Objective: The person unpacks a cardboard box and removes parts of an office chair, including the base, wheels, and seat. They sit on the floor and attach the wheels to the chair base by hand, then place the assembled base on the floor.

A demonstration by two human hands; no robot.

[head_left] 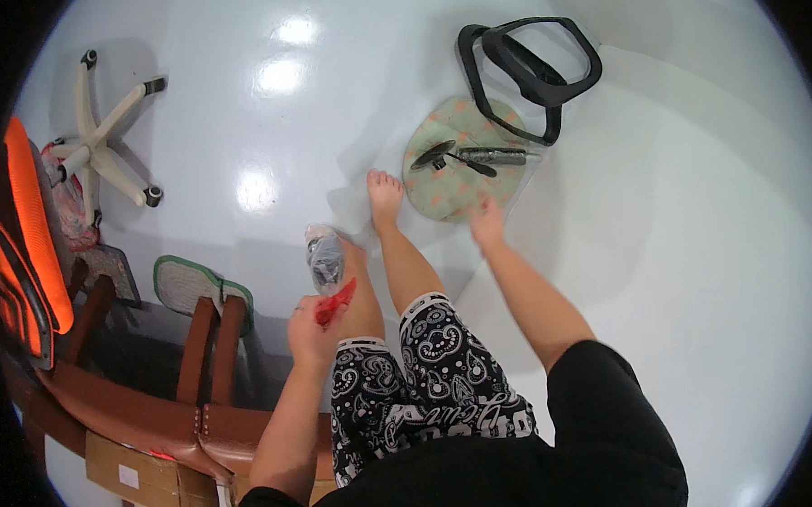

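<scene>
Black shirt (488,481): nearest. Left hand (315,325): closed on red-ended bag (326,260), long axis pointing away from the body, past the fingers. Right hand (487,221): blurred, finger state cannot be told; nearer the cylinder (494,156), lying crosswise beyond it on round pad (435,193).

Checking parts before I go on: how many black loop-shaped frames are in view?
2, overlapping at the upper right: the left loop, partly over the round mat, and the right loop. No third one shows.
</scene>
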